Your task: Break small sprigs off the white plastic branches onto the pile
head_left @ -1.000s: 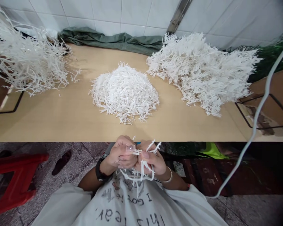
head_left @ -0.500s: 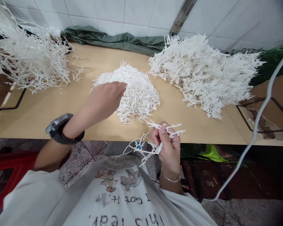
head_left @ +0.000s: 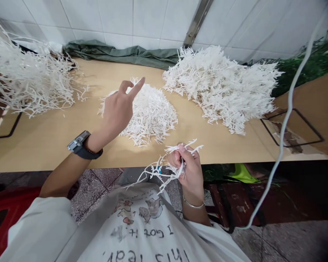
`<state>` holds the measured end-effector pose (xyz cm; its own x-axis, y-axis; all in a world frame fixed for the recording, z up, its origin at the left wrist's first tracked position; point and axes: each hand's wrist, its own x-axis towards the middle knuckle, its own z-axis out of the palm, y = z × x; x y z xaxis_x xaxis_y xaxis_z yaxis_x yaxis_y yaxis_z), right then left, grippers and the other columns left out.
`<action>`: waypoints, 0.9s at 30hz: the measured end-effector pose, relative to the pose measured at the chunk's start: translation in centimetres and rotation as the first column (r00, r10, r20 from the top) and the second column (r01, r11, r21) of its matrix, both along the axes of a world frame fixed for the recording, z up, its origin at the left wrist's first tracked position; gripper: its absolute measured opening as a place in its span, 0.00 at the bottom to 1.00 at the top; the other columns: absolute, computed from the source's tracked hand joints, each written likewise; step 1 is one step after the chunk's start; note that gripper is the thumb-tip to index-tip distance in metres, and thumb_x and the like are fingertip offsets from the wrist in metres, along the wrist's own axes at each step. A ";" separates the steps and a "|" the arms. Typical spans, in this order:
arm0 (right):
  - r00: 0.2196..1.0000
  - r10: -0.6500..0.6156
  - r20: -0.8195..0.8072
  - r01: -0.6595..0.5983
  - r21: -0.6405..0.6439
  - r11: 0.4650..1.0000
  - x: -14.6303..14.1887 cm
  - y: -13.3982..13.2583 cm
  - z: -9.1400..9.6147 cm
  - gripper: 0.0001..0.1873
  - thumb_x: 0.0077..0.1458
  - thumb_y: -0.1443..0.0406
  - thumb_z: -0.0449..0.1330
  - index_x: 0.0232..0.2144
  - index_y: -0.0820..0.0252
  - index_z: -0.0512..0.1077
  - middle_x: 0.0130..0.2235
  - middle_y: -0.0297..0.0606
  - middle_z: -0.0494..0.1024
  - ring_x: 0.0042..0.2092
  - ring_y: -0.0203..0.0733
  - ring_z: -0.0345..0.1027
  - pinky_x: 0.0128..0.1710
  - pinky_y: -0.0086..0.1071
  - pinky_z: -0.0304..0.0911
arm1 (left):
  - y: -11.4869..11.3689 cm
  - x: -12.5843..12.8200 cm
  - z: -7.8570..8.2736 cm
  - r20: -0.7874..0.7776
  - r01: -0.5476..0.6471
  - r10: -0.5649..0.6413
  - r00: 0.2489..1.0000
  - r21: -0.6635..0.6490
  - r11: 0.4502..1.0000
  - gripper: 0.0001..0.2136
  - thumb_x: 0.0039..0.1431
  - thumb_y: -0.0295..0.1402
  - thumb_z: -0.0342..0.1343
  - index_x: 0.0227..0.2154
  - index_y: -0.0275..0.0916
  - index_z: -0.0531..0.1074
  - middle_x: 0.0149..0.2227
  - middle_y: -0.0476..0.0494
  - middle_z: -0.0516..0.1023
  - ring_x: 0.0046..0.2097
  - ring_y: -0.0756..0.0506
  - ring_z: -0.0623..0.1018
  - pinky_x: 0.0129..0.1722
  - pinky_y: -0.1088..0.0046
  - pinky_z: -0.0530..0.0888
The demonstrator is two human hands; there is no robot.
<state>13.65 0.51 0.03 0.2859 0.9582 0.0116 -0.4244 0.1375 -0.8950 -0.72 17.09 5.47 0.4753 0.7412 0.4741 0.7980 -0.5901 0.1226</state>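
Observation:
My left hand [head_left: 117,109], a watch on its wrist, is over the left side of the middle pile of small white branched pieces [head_left: 153,116]. Its forefinger and thumb are apart, and I see nothing held between them; the other fingers are partly hidden. Near the table's front edge, my right hand [head_left: 190,165] is closed around white branching plastic twigs [head_left: 160,173]. Some twig ends stick out past the thumb, while longer, looping stems hang to the left over my lap.
A tangle of long white twigs [head_left: 30,80] lies at the left, and a large heap of white twigs [head_left: 221,83] at the back right. Green cloth [head_left: 120,54] runs along the tiled wall. A pale cable [head_left: 284,131] hangs at the right, near a black wire frame [head_left: 311,125].
My left hand has turned and its forefinger and thumb have spread above the middle pile. My right hand keeps hold of the twigs. The camera view has shifted slightly.

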 end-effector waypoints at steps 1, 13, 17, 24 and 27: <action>1.000 -0.001 0.001 0.001 -0.007 1.000 0.0 0.1 0.0 0.21 0.54 0.57 0.60 0.17 0.60 0.60 0.14 0.24 0.54 0.16 0.27 0.44 0.19 0.28 0.39 | -0.5 0.0 0.1 -0.003 0.018 -0.018 1.000 0.022 1.000 0.26 0.61 0.22 0.44 0.61 0.47 0.58 0.57 0.38 0.68 0.40 0.44 0.76 0.37 0.69 0.69; 0.987 -0.090 0.134 0.099 -0.059 0.993 -0.6 0.0 0.0 0.22 0.53 0.55 0.61 0.16 0.60 0.59 0.17 0.27 0.57 0.19 0.28 0.48 0.20 0.26 0.47 | -7.6 -0.8 0.5 0.358 0.735 -0.650 0.670 -0.443 0.514 0.15 0.64 0.41 0.47 0.42 0.35 0.69 0.36 0.40 0.75 0.37 0.46 0.73 0.36 0.72 0.67; 0.996 0.086 0.040 -0.083 -0.075 0.994 -0.3 -0.4 -0.3 0.23 0.51 0.56 0.62 0.15 0.59 0.57 0.14 0.24 0.54 0.16 0.26 0.45 0.15 0.24 0.45 | -8.5 -1.2 -0.2 0.524 0.781 -0.599 0.606 -0.534 0.323 0.15 0.67 0.34 0.40 0.29 0.36 0.69 0.26 0.45 0.71 0.27 0.50 0.68 0.29 0.75 0.63; 0.797 0.587 -0.143 -0.537 0.277 0.797 -2.6 -1.0 -1.9 0.31 0.48 0.49 0.58 0.06 0.56 0.50 0.06 0.24 0.47 0.09 0.25 0.40 0.09 0.23 0.40 | -9.9 -0.8 -4.1 0.922 0.825 0.025 0.387 -0.334 -0.455 0.22 0.54 0.50 0.53 0.15 0.38 0.60 0.10 0.53 0.60 0.11 0.55 0.60 0.10 0.81 0.56; 0.808 0.571 -0.145 -0.504 0.332 0.797 -3.3 -1.2 -2.2 0.30 0.49 0.52 0.58 0.07 0.56 0.50 0.06 0.23 0.46 0.09 0.26 0.40 0.10 0.24 0.41 | -11.3 -0.5 -6.2 0.918 0.875 0.047 0.393 -0.358 -0.324 0.28 0.48 0.58 0.52 0.09 0.40 0.59 0.08 0.50 0.60 0.09 0.53 0.60 0.07 0.79 0.57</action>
